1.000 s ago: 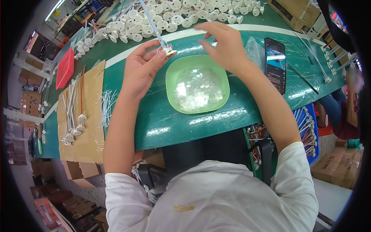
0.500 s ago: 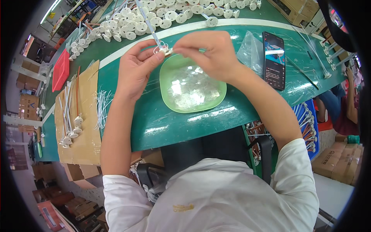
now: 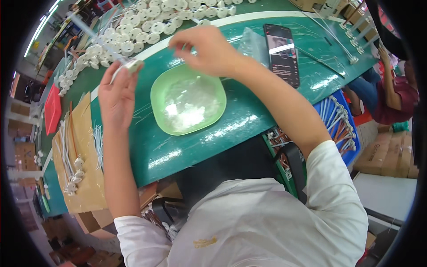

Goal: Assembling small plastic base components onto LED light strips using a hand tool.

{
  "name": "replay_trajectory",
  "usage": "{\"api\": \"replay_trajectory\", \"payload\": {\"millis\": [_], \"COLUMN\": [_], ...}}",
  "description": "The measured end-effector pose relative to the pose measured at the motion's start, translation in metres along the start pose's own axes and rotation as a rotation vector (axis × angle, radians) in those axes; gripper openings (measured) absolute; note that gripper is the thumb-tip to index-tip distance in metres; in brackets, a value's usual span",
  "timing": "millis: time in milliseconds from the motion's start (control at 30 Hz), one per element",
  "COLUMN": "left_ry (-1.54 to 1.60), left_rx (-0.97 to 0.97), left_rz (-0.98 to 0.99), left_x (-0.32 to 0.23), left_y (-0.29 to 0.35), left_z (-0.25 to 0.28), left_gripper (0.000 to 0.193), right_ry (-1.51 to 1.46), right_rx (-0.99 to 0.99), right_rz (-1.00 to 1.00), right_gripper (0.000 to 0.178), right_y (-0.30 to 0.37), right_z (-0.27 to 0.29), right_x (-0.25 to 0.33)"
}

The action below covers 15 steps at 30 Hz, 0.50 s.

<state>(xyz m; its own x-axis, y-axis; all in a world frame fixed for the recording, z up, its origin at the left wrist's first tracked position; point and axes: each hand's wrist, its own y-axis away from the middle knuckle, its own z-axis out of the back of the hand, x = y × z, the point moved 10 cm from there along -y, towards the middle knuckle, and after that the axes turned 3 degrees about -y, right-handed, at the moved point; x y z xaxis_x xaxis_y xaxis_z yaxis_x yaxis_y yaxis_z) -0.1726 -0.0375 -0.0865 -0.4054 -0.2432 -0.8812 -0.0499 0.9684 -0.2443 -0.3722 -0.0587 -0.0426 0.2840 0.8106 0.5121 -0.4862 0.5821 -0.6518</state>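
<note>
My left hand (image 3: 116,93) grips a white plastic piece with a round base (image 3: 132,66) between thumb and fingers. A long pale rod runs from it up to the left, blurred by motion. My right hand (image 3: 208,51) hovers over the far edge of a light green bowl (image 3: 155,112), thumb and fingers apart, with nothing visible in it. Small clear shiny bits (image 3: 189,104) lie in the bowl; their exact kind cannot be made out. Beyond both hands is a heap of similar white round-based pieces (image 3: 158,27).
A phone (image 3: 283,58) and a clear plastic bag (image 3: 254,46) are right of the bowl on the green table. Cardboard (image 3: 89,178) at left bears several rods and pale ties (image 3: 98,142). A red basket (image 3: 52,109) stands far left, a blue crate (image 3: 351,153) at right. Another person sits far right.
My hands have moved apart. The left has carried the white piece leftward and tilted its rod left; the right has come off the piece and opened. The whole view has shifted and turned.
</note>
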Motion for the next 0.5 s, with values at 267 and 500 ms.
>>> {"api": "replay_trajectory", "payload": {"millis": [267, 500], "left_ry": [-0.010, -0.059], "left_rx": [0.162, 0.234], "left_rz": [0.066, 0.111], "left_x": [0.005, 0.010], "left_y": [0.010, 0.017], "left_z": [-0.033, -0.049], "left_gripper": [0.047, 0.048], "right_ry": [-0.176, -0.294], "right_rx": [0.718, 0.636], "right_rz": [0.087, -0.040], "right_gripper": [0.019, 0.013], "right_y": [0.040, 0.027], "right_z": [-0.065, -0.052], "right_x": [0.041, 0.041]}}
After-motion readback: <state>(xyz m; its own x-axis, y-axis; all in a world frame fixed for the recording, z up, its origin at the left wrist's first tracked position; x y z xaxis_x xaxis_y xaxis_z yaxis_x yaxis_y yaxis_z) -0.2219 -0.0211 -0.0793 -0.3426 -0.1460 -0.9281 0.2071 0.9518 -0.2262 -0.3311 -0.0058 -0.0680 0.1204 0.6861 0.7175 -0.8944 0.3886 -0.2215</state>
